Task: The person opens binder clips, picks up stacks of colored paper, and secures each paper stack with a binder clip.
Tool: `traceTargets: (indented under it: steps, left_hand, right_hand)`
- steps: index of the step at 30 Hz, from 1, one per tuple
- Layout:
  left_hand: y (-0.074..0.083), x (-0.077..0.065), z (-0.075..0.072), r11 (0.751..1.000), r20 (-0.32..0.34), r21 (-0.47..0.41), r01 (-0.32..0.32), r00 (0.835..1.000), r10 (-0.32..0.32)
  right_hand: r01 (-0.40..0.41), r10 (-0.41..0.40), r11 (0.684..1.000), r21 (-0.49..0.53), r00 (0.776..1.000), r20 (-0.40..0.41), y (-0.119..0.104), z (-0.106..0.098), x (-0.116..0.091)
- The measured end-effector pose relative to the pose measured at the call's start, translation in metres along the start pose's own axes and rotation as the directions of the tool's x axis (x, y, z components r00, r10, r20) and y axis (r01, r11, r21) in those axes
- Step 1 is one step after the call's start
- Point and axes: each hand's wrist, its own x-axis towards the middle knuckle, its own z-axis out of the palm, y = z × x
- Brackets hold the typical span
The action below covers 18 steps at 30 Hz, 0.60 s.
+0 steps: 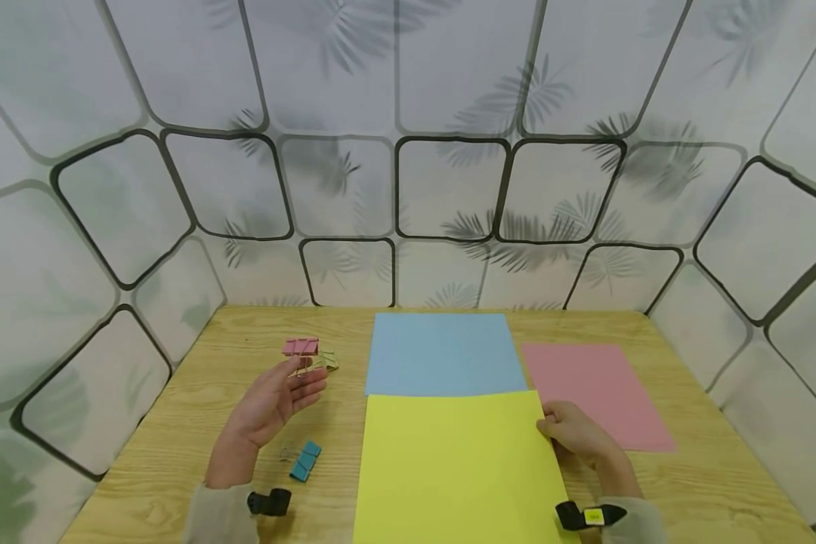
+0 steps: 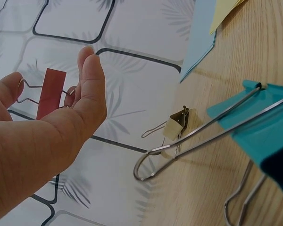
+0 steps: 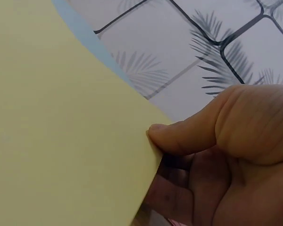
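My left hand point(image 1: 268, 404) pinches a pink binder clip point(image 1: 301, 347) by its wire handles. In the left wrist view the red-looking clip point(image 2: 51, 94) sits between thumb and fingers. A yellow binder clip point(image 1: 328, 361) lies on the table just beyond those fingertips, and a teal binder clip point(image 1: 305, 461) lies beside the left forearm. At the right edge of a yellow sheet of paper point(image 1: 455, 461), my right hand point(image 1: 578, 431) holds it near the upper corner, thumb on top point(image 3: 167, 136). The right fingers are partly hidden under the sheet.
A blue sheet point(image 1: 445, 351) lies behind the yellow one, which overlaps its near edge. To the right lies a pink sheet point(image 1: 598, 393), partly behind my right hand. The wooden table point(image 1: 707, 483) ends at a patterned cloth backdrop point(image 1: 449, 189) at the back and sides.
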Motion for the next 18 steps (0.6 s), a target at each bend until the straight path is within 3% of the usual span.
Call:
traceTargets:
  steps: [13,18]
  left_hand:
    - [-0.0007,-0.0002,0.0021,1.0,-0.03,-0.015,-0.021,0.999,0.02]
    - [-0.0011,0.0,0.0042,0.997,-0.086,-0.061,-0.046,0.995,0.04]
  right_hand:
    - [0.03,-0.03,0.999,0.03,0.999,-0.013,0.0036,-0.0027,0.0028]
    - [0.058,-0.057,0.997,0.044,0.998,-0.028,0.0075,-0.0023,0.0049]
